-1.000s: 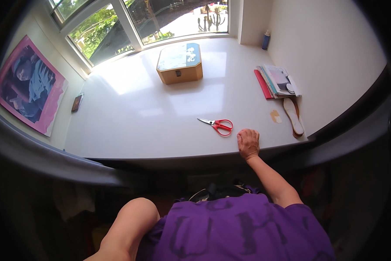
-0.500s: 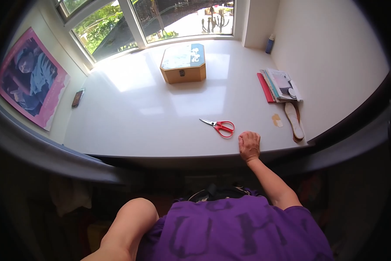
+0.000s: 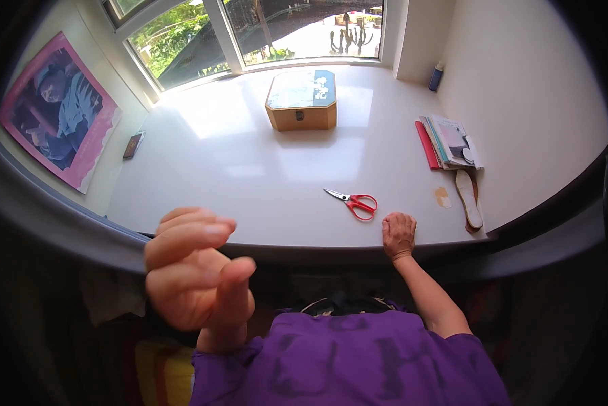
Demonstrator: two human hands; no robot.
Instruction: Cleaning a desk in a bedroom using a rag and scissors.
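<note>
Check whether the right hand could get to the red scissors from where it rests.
Probably yes. The right hand lies flat on the table's near edge, and the red scissors lie just beyond it to the left, with only bare tabletop between them.

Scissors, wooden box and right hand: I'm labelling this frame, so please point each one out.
scissors (image 3: pixel 355 202), head view, where the blades meet the red handles.
wooden box (image 3: pixel 300 91), head view, middle of its lid.
right hand (image 3: pixel 399 234), head view, back of the hand, flat on the table edge.

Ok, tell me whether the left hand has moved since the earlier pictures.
Yes. The left hand has risen close to the camera, empty, fingers loosely curled, now overlapping the front edge of the white table.
</note>
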